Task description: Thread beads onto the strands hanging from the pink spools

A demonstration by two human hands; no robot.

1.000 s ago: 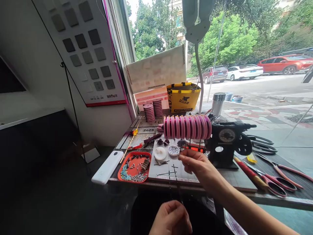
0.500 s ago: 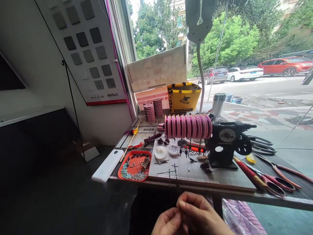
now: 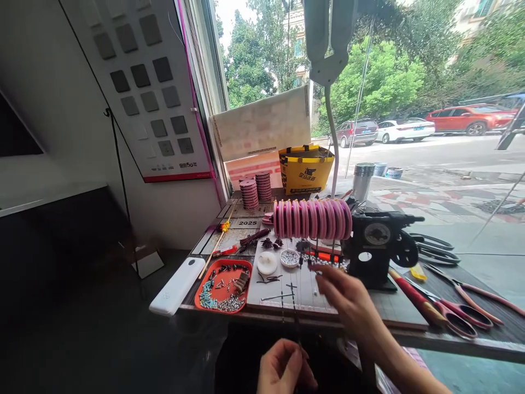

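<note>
My left hand (image 3: pixel 285 368) is low at the frame's bottom, fingers pinched on a thin dark wire (image 3: pixel 296 320) that runs up toward the table edge. My right hand (image 3: pixel 346 298) reaches over the grey work mat (image 3: pixel 287 284), blurred by motion, fingertips close together near small beads below the row of pink spools (image 3: pixel 312 219). Whether it holds anything I cannot make out. A black hand-crank winder (image 3: pixel 377 246) stands just right of that hand.
A red tray (image 3: pixel 223 285) of small parts, a white power bank (image 3: pixel 177 285), a white dish (image 3: pixel 267 261) and a bead bowl (image 3: pixel 290 257) lie left. Scissors and pliers (image 3: pixel 455 312) rest right. A yellow bag (image 3: pixel 305 168) and stacked pink discs (image 3: pixel 249 194) stand behind.
My right hand left my left hand at the table edge and moved up over the mat toward the beads. My left hand stays low, pinching the wire.
</note>
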